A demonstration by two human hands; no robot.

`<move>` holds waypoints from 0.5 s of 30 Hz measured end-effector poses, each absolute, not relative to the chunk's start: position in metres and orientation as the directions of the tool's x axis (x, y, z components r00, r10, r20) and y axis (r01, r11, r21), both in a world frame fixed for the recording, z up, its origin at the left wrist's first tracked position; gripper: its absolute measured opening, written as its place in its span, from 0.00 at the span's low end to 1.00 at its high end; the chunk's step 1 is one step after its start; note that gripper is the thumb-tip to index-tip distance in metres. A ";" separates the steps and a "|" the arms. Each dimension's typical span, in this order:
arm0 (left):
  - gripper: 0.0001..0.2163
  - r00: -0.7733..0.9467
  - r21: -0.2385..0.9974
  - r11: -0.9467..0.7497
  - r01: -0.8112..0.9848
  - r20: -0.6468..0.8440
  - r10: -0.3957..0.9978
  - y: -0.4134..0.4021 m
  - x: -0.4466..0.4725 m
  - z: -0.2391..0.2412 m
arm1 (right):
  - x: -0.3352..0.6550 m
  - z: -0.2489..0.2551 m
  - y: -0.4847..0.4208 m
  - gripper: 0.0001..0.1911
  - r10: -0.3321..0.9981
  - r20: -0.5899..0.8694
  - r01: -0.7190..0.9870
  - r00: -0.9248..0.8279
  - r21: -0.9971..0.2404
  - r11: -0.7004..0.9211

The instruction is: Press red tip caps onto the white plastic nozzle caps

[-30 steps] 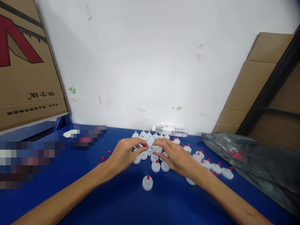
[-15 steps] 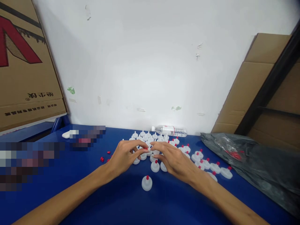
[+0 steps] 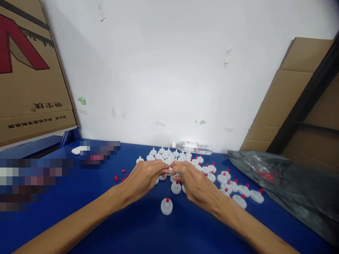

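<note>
Several white plastic caps, some with red tips, lie in a cluster (image 3: 172,157) on the blue table (image 3: 137,225). My left hand (image 3: 144,177) and my right hand (image 3: 192,180) meet fingertip to fingertip over the middle of the cluster. Both have their fingers curled in a pinch around something small at about the same spot; a bit of red and white shows between them. One capped piece (image 3: 166,206) stands alone nearer me. A row of red-tipped caps (image 3: 239,188) runs off to the right.
Loose red tips (image 3: 116,178) lie left of my left hand. A clear water bottle (image 3: 192,147) lies by the white wall. A dark plastic bag (image 3: 286,183) sits at the right. Cardboard boxes (image 3: 29,77) lean at left and cardboard (image 3: 299,91) at right.
Both hands have drawn slightly towards me and closed tighter together; the fingers are more curled than a second ago.
</note>
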State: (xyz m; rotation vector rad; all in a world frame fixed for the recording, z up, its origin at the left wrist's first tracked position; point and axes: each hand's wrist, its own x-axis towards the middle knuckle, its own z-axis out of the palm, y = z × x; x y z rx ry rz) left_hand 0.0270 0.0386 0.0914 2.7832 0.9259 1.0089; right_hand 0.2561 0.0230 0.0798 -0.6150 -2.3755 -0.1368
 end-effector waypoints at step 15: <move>0.08 0.574 0.164 -0.607 0.777 0.211 0.791 0.059 -0.008 0.128 | 0.269 0.094 0.041 0.15 0.602 0.535 0.671 -0.593 -0.085 0.737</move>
